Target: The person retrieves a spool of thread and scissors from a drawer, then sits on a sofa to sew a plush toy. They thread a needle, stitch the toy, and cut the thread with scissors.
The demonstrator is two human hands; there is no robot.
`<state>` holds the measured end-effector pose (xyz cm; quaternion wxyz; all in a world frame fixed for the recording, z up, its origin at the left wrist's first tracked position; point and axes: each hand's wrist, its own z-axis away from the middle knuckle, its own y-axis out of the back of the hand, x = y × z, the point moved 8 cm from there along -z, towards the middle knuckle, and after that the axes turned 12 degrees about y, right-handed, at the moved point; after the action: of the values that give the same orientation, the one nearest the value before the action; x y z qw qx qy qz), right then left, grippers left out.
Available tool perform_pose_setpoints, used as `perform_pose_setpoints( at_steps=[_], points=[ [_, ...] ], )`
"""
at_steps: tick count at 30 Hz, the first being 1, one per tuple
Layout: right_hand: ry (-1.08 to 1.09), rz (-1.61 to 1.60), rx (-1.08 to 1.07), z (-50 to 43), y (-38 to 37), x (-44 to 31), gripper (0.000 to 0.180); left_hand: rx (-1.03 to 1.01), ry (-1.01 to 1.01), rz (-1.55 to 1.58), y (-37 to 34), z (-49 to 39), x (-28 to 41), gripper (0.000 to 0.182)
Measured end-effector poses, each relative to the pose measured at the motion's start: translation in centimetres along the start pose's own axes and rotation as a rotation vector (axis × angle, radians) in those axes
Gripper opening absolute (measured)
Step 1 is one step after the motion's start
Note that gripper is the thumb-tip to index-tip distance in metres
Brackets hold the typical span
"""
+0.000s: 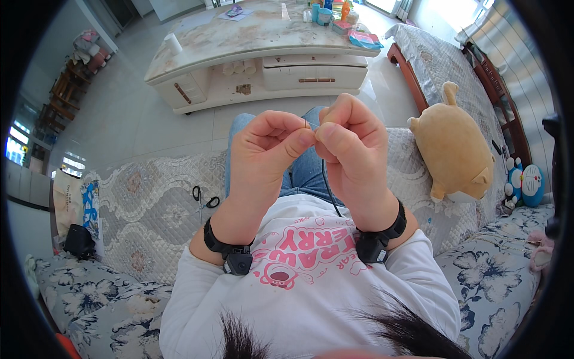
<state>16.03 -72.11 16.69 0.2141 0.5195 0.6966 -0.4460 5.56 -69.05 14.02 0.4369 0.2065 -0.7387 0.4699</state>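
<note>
My left hand (269,152) and my right hand (352,143) are raised in front of my lap, fingertips almost meeting. A fine pale thread (313,125) spans the small gap between them, and the thumb and forefinger of my right hand are pinched on it. At the left fingertips a short, thin, brownish needle-like piece (306,123) stands up, too fine to make out fully. My left thumb and forefinger close around its lower end. Small scissors (205,202) with black handles lie on the quilted sofa cover, left of my legs.
A marble-topped coffee table (251,38) stands ahead, carrying a white cup (173,43) and several bottles and packs. A tan plush toy (455,150) lies at my right, near a blue plush figure (524,181). A black cable (329,190) hangs below my right hand.
</note>
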Motion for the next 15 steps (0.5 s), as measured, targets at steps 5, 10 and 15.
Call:
perform_pose_setpoints(
  at_steps=[5,10,15],
  points=[
    [-0.01,-0.011,0.005,0.01,0.01,0.07,0.015,0.0,0.001,0.001,0.02,0.0,-0.01,0.014],
    [-0.012,-0.01,0.01,0.01,0.02,0.05,0.014,0.0,0.003,-0.002,0.01,0.0,0.0,0.014],
    [0.001,-0.005,0.015,-0.01,0.02,0.05,0.014,0.001,-0.002,0.002,-0.02,0.03,0.04,0.014]
  ],
)
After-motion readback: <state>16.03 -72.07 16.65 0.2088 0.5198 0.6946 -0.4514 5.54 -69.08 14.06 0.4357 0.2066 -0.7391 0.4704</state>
